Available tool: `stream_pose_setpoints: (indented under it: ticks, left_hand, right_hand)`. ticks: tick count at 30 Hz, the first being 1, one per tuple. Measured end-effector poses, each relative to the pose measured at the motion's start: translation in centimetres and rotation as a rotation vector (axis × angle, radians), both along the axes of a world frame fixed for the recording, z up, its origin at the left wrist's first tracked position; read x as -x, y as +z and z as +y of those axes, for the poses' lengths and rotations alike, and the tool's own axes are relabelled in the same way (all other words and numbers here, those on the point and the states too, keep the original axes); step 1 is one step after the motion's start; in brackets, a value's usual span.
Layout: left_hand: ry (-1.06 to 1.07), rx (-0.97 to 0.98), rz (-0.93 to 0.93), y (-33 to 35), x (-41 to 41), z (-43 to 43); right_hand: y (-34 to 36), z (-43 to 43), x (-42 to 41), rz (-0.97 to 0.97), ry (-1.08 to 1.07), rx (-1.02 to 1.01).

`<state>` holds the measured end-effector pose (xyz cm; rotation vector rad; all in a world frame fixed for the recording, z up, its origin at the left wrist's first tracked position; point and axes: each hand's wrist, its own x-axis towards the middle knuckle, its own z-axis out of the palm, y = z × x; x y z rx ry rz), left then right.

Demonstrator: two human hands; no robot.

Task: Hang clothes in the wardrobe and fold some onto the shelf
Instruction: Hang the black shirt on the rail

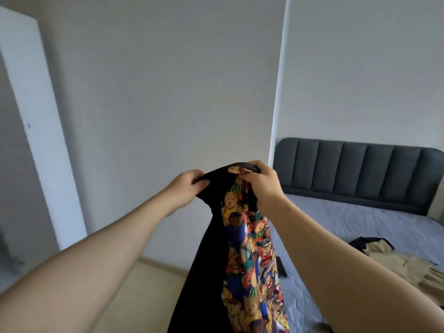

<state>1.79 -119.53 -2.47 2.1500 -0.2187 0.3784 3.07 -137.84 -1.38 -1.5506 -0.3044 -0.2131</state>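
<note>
A dark garment (204, 260) with a bright teddy-bear print panel (249, 267) hangs down in front of me, held up at its top edge. My left hand (185, 188) grips the black fabric at the upper left. My right hand (260, 180) grips the top at the upper right, where a dark curved piece (245, 165), perhaps a hanger, shows above the fingers. The garment's lower end runs out of the bottom of the view.
A bed (360, 227) with a grey quilted cover and a dark padded headboard (360, 169) stands at the right. A beige garment (413, 267) and a dark one (367, 243) lie on it. A white panel (36, 131) stands at the left, with a plain wall ahead.
</note>
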Motion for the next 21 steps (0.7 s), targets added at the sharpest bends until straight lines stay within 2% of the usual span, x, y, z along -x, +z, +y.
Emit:
stream_pose_setpoints:
  ticks: [6,8,11,13,16,19,21]
  left_hand:
    - [0.288,0.081,-0.24,2.3,0.2,5.6]
    - [0.299,0.033,-0.295,3.8,0.2,7.6]
    - [0.278,-0.111,-0.28,5.6,0.1,10.9]
    - [0.261,-0.151,-0.288,6.1,0.2,13.9]
    - [0.24,-0.101,-0.214,5.9,0.4,18.8]
    - [0.097,0.115,0.012,5.6,0.9,23.6]
    - [0.062,0.144,0.156,5.3,1.4,26.8]
  right_hand:
    - [0.1,7.4,-1.2,-0.098,-0.023,0.22]
    - [0.4,10.7,-1.6,-0.11,0.018,0.265]
    - [0.9,15.7,-2.1,-0.101,0.17,0.313]
    - [1.3,19.0,-2.6,-0.09,0.205,0.28]
    - [1.8,23.0,-3.5,-0.085,0.154,0.183]
    - [2.3,27.5,-3.9,-0.09,0.163,0.122]
    - [2.4,30.1,-4.4,-0.077,0.157,0.064]
